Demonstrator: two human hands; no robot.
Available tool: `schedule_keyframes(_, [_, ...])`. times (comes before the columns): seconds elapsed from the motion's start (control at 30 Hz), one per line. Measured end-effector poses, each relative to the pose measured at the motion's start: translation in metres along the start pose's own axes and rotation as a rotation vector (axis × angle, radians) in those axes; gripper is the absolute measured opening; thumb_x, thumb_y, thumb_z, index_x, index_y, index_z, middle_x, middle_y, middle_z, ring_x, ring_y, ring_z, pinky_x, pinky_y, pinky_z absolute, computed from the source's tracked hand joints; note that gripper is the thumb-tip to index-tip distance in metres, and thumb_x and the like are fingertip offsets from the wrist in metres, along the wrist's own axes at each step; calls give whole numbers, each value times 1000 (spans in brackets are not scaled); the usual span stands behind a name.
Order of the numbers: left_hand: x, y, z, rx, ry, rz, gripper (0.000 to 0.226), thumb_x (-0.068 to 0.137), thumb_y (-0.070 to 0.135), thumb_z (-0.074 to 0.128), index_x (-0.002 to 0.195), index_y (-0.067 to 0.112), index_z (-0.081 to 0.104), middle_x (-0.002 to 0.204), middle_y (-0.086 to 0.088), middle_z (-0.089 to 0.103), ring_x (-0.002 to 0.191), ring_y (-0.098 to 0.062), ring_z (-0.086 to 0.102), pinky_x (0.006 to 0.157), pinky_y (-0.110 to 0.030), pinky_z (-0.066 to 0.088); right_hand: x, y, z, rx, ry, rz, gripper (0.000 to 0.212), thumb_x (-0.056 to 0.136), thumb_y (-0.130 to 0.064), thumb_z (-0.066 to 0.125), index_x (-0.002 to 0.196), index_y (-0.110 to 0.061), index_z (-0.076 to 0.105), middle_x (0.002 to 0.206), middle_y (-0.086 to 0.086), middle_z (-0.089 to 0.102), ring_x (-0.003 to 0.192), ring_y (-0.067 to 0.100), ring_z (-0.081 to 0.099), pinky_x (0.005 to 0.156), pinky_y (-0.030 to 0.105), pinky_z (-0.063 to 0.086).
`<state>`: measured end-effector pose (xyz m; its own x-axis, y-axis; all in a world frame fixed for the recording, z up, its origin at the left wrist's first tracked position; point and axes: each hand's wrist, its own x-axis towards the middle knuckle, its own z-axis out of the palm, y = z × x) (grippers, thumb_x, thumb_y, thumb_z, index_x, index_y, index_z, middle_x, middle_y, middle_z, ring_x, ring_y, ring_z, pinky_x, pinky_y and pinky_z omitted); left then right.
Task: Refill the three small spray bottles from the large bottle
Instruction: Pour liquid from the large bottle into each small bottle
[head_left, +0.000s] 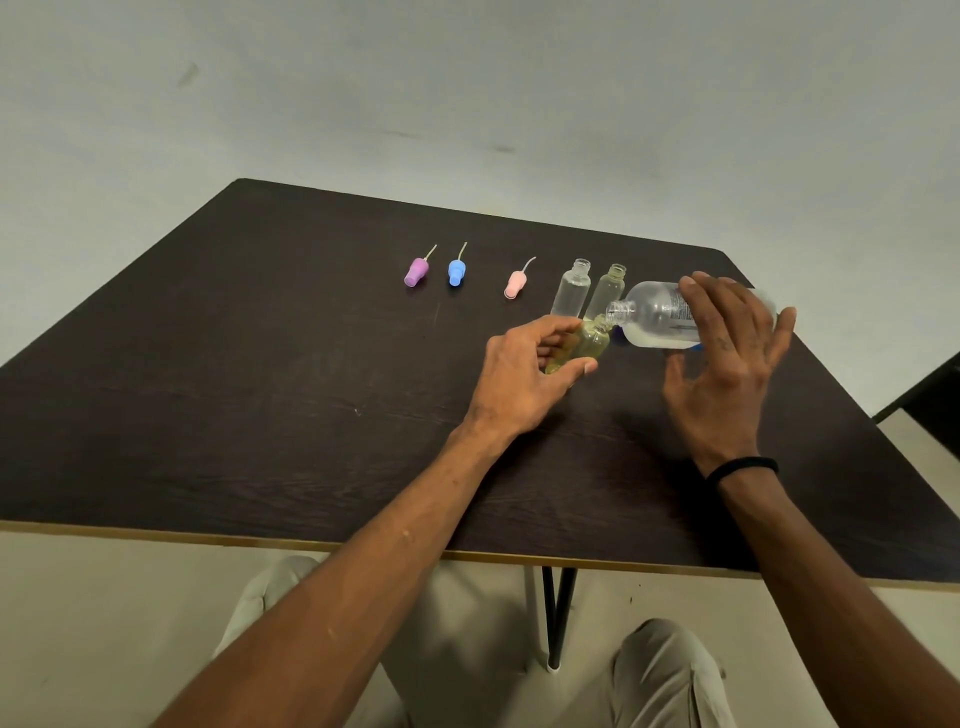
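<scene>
So right of centre in the frame, the right hand (727, 358) grips the large bottle (660, 322), index finger over the top and thumb under it, the other fingers spread loosely. The bottle is tipped almost flat, open neck pointing left, with pale liquid pooled along its lower side. Its mouth sits right at the mouth of a small bottle (589, 345) that the left hand (524, 371) holds tilted, pinched between thumb and curled fingers. That one has yellowish liquid in it already.

Just behind those, two more small bottles stand upright and uncapped on the dark table (260, 389): a clear bottle (571, 288) on the left and a second small bottle (608, 291) just beside it, which looks yellowish near its base.

Further left, in a row across the middle of the frame, three spray caps lie on the table with their dip tubes sticking up: a purple cap (416, 272), a blue cap (456, 271), and a pink cap (515, 283) nearest the bottles.

There's a black band (740, 467) on the right wrist.
</scene>
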<state>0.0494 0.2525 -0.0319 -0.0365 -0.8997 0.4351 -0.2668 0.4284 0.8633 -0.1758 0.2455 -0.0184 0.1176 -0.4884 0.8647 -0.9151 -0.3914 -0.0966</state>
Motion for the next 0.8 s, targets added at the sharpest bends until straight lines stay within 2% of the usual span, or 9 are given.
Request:
schedule_keyframes(0.17, [0,-1,1,0,2,0,51,84,24,89,132,18,71,115,3,78,107,-3,72,95,-23,60,1,1,1,-6,-5,1,79,78,11,70,151,-15,57,154,4,56,150,25,42,124,75,10])
schedule_keyframes(0.8, [0,-1,0,2,-2,-2,51,85,24,88,133,18,71,116,3,78,107,-3,72,95,-22,59,2,0,0,-2,-19,-12,80,79,11,70,152,-15,56,155,5,55,151,25,41,125,73,8])
